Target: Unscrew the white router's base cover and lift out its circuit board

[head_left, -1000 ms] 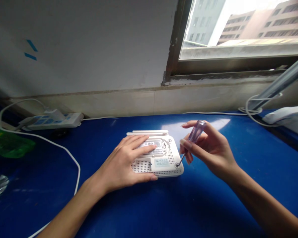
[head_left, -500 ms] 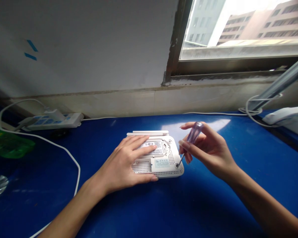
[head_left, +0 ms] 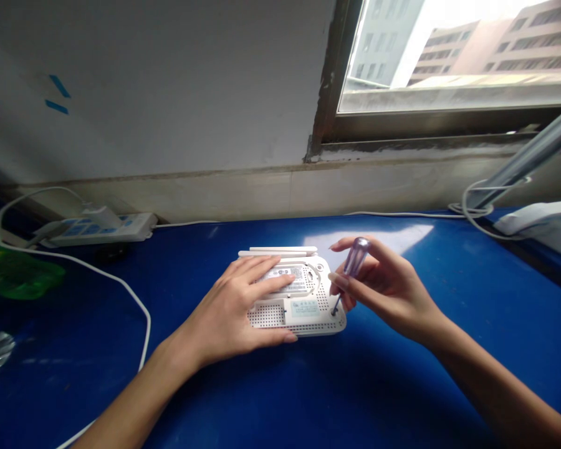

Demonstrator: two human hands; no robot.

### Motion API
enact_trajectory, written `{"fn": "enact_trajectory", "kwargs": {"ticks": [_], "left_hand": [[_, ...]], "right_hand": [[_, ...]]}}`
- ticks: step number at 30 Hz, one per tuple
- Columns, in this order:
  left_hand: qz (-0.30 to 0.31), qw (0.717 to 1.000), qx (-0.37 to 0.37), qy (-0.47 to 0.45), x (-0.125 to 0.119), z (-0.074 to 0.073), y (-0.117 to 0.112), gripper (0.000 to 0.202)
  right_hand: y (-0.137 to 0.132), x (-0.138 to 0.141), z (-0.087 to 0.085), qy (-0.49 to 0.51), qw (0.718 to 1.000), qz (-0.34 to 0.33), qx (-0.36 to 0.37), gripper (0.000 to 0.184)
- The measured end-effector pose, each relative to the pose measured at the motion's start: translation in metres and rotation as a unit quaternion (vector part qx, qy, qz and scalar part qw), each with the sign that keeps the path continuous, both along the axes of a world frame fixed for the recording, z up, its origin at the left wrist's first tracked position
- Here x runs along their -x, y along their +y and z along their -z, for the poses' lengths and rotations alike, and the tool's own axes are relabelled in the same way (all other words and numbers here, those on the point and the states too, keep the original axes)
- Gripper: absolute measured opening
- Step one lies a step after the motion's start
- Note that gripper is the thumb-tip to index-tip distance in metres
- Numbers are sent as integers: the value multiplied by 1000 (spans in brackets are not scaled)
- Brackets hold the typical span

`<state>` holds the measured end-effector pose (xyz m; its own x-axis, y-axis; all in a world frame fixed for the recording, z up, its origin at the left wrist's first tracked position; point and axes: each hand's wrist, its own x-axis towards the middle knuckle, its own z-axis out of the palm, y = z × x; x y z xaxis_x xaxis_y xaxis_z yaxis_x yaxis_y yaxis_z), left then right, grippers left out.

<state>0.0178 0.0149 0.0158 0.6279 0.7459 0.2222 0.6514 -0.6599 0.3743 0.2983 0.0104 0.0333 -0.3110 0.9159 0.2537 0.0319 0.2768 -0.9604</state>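
A white router (head_left: 303,308) lies underside up on the blue tabletop, showing vent holes, labels and two folded antennas along its far side. My left hand (head_left: 243,299) rests over its left part, fingers stretched out and spread, thumb along the near edge. My fingers cover part of the large label. In my right hand (head_left: 383,280) is a small screwdriver with a clear purplish handle (head_left: 356,257), pinched between thumb and fingers. Its thin shaft slants down, and the tip sits in the round screw hole at the near right corner. Whether a screw is in there is hidden.
A white power strip (head_left: 105,229) with a plugged-in adapter stands at the back left; its white cable (head_left: 121,282) curves down the left side. A green bottle (head_left: 19,268) lies far left. At the right are a metal pole (head_left: 523,156) and a white device (head_left: 546,224).
My right hand and the screwdriver handle have shifted slightly left and down, so the screwdriver stands more upright in the corner hole. The left hand and the router have stayed put.
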Motion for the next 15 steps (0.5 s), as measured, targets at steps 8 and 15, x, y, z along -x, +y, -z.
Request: {"fn": "enact_trajectory", "kwargs": {"ticks": [8,15], "left_hand": [[7,1000,-10,-1,1,1,0,83],[78,994,-77,-23,-10,-4,-14,55]], "right_hand": [[-1,-1,4,2,1000,3,2,29],[0,4,5,29,999,36,-5,30]]}}
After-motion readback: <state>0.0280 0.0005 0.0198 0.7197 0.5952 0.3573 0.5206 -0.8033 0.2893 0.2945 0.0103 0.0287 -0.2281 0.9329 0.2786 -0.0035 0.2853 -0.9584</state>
